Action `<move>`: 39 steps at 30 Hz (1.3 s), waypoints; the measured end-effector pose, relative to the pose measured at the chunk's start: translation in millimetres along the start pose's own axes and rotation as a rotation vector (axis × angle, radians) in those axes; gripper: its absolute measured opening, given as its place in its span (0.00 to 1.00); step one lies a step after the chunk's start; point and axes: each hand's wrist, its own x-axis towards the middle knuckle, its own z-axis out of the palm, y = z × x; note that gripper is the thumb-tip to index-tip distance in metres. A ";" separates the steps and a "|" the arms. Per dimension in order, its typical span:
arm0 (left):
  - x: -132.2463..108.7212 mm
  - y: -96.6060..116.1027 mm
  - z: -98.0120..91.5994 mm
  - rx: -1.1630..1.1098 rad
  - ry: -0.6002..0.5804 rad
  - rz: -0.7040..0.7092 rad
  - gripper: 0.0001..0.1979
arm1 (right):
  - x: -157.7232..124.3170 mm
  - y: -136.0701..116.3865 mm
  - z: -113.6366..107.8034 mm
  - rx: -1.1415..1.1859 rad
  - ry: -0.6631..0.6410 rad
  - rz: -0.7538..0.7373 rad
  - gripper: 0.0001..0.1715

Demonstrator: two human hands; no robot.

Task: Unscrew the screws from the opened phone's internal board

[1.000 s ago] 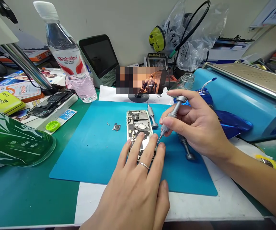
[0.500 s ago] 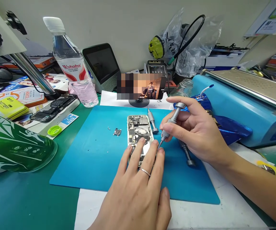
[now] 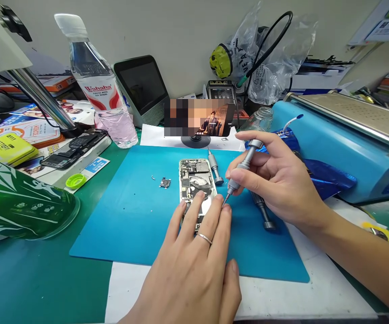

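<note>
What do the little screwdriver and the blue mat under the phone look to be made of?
The screwdriver in the right hand: likely metal, matte grey with knurled bands. The blue mat: probably silicone or rubber, smooth, dull, lying flat under the opened phone.

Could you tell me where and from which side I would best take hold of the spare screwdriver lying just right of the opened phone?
Pinch the spare screwdriver across its thick barrel, coming down from above. It lies flat on the blue mat, thin tip pointing away, with the opened phone close on its left and the right hand just right, so a sideways approach looks cramped.
</note>
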 end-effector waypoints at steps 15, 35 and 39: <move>-1.1 0.4 -1.6 -0.020 -0.023 -0.006 0.28 | 0.3 4.3 -3.2 0.029 -0.030 -0.018 0.30; 0.3 2.0 -1.9 -0.026 -0.034 -0.012 0.28 | 0.1 4.0 -3.7 -0.019 -0.010 -0.015 0.29; 0.5 1.9 -2.0 -0.031 -0.030 -0.009 0.28 | -0.6 4.6 -4.4 -0.051 -0.004 -0.011 0.30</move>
